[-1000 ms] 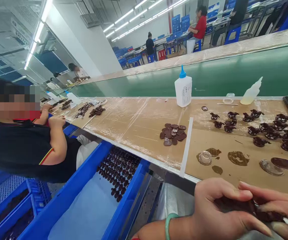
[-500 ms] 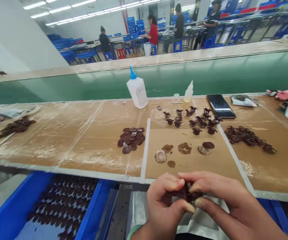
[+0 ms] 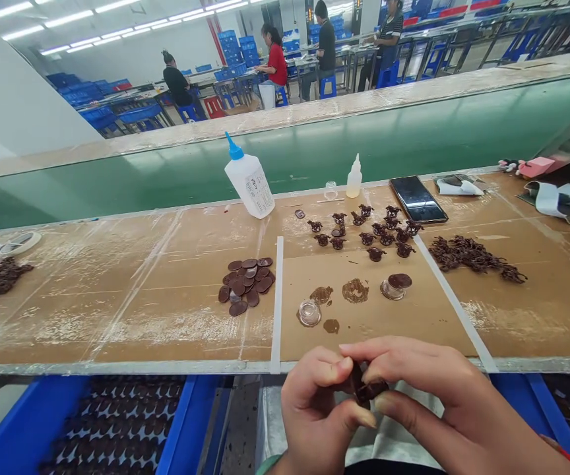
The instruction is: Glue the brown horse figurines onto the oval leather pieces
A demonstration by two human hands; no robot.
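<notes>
My left hand (image 3: 317,406) pinches a dark brown oval disc (image 3: 358,384) between thumb and fingers, just beyond the table's front edge. My right hand (image 3: 438,389) meets it there, its thumb and index finger closed on a small dark brown plastic piece (image 3: 375,388) pressed against the disc. Fingers cover much of both parts. Past the hands, a clear round dish (image 3: 309,313) stands on the brown board, and another clear dish (image 3: 390,290) has a brown oval disc (image 3: 400,281) on top. Several assembled brown pieces (image 3: 375,254) stand behind them.
Loose brown discs (image 3: 245,284) are piled left, thin brown parts (image 3: 473,254) right. A blue-capped bottle (image 3: 253,188), a small dropper bottle (image 3: 354,181) and a phone (image 3: 418,199) line the back. A blue crate (image 3: 186,422) of brown discs sits below left. Co-workers sit far off.
The view has swung slightly, so the tabletop things appear further left. Both hands stay together on the brown parts, with little visible change in their grip.
</notes>
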